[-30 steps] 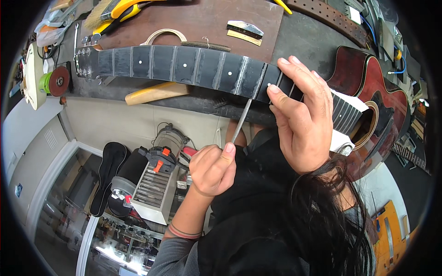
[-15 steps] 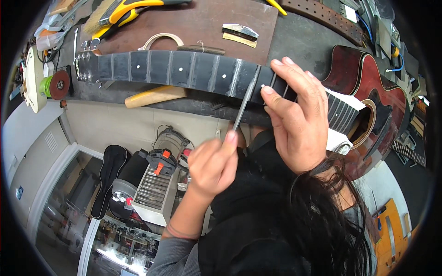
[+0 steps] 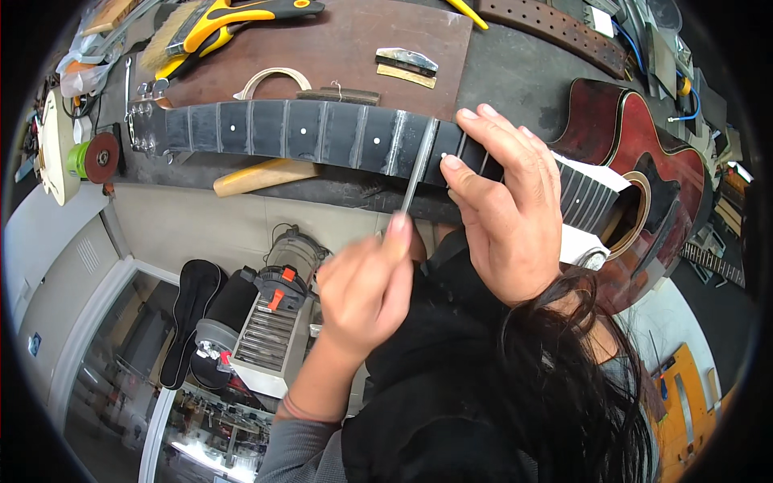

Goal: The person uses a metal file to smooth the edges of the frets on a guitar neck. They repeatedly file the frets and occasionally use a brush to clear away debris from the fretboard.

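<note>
My left hand [image 3: 366,290], slightly blurred, has its fingers wrapped round a thin metal rod [image 3: 411,193], possibly a file, laid crosswise on the dark fretboard [image 3: 338,137] of an acoustic guitar. My right hand [image 3: 511,209] grips the neck just right of the rod, two or more fingertips pressed on the fretboard, thumb partly hidden. The red guitar body [image 3: 676,189] lies to the right, with white covering [image 3: 580,245] beside the fretboard end. Pale streaks mark several fret lines. The headstock [image 3: 149,129] points left.
Behind the neck are brushes [image 3: 209,28], a brown board [image 3: 394,28], a bridge-like piece [image 3: 403,68] and a wooden ring [image 3: 274,74]. A yellow-edged wooden piece [image 3: 258,177] lies on the bench's near side. Below stand a vacuum-like machine [image 3: 286,266] and black case [image 3: 185,322].
My left hand has pushed upward with the rod, sliding it further onto the fretboard. The fretboard and right hand appear slightly further left and lower in the view; the right hand's grip looks unchanged.
</note>
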Tool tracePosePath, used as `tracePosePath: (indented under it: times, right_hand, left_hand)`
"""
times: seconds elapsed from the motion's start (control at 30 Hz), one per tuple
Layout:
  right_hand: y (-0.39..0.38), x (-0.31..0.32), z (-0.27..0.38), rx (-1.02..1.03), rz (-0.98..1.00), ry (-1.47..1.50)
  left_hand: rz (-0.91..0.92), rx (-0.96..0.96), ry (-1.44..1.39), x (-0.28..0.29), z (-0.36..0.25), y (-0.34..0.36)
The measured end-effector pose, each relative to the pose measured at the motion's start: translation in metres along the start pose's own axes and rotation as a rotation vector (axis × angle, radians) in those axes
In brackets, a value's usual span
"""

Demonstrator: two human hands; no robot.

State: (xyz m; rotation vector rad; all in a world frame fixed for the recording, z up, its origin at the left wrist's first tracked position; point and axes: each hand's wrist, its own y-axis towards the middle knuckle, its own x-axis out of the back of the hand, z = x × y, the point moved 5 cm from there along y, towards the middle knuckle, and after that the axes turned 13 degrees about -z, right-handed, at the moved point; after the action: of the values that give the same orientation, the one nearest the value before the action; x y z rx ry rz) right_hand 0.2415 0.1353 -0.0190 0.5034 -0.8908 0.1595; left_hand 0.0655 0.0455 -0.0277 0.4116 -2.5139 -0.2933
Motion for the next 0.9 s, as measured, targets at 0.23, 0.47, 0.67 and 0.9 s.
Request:
tracePosePath:
  times: [0.23,0.47,0.67,0.9]
  right_hand:
    - [0.002,0.003,0.001,-0.034,-0.002,0.013]
    - [-0.001,-0.001,0.0,-0.011,0.016,0.007]
    - [0.004,0.004,0.003,-0.05,0.01,0.018]
    - [0.005,0.005,0.001,-0.051,0.009,0.024]
  left_hand:
    - [0.007,-0.024,0.016,0.004,-0.001,-0.009]
    - [-0.03,-0.03,-0.038,-0.026,-0.001,0.045]
    - [0.02,0.017,-0.007,0.005,-0.003,-0.009]
    - [-0.003,0.03,-0.028,-0.012,-0.004,0.018]
